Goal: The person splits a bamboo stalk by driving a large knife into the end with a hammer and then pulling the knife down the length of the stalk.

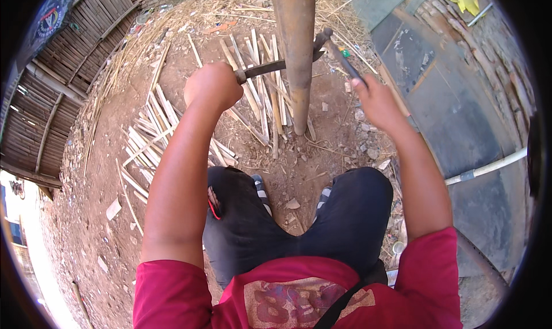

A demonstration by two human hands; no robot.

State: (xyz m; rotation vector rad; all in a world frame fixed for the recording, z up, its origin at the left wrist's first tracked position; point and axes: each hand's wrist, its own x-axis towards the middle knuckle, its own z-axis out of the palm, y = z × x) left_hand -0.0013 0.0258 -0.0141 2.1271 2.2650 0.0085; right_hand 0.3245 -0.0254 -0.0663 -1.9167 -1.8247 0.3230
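Note:
My left hand (214, 86) is closed round the handle of a machete (265, 68). Its dark blade reaches right to an upright bamboo pole (299, 70), and the tip shows again beyond the pole's right side. Whether the blade sits in the pole or behind it, I cannot tell. In my right hand (378, 104) is a hammer (347, 62), gripped by its dark handle, with its head right by the blade's tip. The pole's lower end stands on the dirt in front of my feet, and its top runs out of view.
Several split bamboo strips (150, 135) lie on the dirt at left, more behind the pole. Dark panels (460, 119) and a white pipe (489, 166) are at right. A woven bamboo wall (54, 105) stands at far left. Dry straw (172, 24) covers the back ground.

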